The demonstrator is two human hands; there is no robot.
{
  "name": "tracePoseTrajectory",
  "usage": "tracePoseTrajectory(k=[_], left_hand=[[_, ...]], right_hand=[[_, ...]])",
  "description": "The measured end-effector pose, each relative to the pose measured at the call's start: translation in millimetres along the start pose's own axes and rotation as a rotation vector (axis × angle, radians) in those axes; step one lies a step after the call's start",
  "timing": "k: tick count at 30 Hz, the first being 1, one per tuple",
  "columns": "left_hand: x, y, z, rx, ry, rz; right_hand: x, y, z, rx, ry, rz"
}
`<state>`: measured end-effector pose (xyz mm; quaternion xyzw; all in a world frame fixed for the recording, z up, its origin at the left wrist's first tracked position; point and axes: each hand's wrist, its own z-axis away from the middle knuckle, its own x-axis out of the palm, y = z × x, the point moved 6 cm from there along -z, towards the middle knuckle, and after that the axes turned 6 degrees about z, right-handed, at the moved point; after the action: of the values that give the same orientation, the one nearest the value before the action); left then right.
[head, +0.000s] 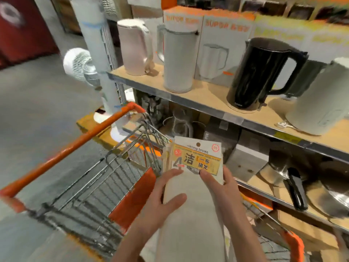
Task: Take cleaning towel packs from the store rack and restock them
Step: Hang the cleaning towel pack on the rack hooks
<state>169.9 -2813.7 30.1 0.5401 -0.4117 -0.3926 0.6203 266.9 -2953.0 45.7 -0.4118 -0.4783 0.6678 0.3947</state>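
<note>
both hands grip flat, glossy rectangular towel packs.

- Cleaning towel packs: small stack, beige cloths, white-and-yellow header card printed "cleaning towels", held upright between both hands above an orange wire cart, beside the shelving.

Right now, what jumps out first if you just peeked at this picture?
Two hands, the left hand and right hand, hold a stack of cleaning towel packs in the bottom middle. Under them sits an orange shopping cart, and a shiny black kettle stands on the shelf above.
</note>
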Motion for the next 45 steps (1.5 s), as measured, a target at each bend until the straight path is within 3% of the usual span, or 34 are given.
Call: tracePoseTrajectory(k=[8,13,25,32,37,45], left_hand=[[-110,35,51,0.066,0.243,0.153],[-209,68,101,0.183,0.416,0.154],[-433,89,259,0.32,0.863,0.101],[-504,85,339,0.409,1.154,0.11],[-547,74,385,0.339,1.366,0.084],[-605,71,446,0.367,1.693,0.134]], right_hand=[[113,-60,22,-0.176,-0.134,0.106],[219,-107,60,-0.307,-0.262,0.078],[489,-146,172,-0.368,-0.632,0.054],[608,-151,237,-0.424,-0.918,0.081],[682,-147,273,-0.439,-1.093,0.118],[801,-149,340,-0.42,-1.47,0.162]])
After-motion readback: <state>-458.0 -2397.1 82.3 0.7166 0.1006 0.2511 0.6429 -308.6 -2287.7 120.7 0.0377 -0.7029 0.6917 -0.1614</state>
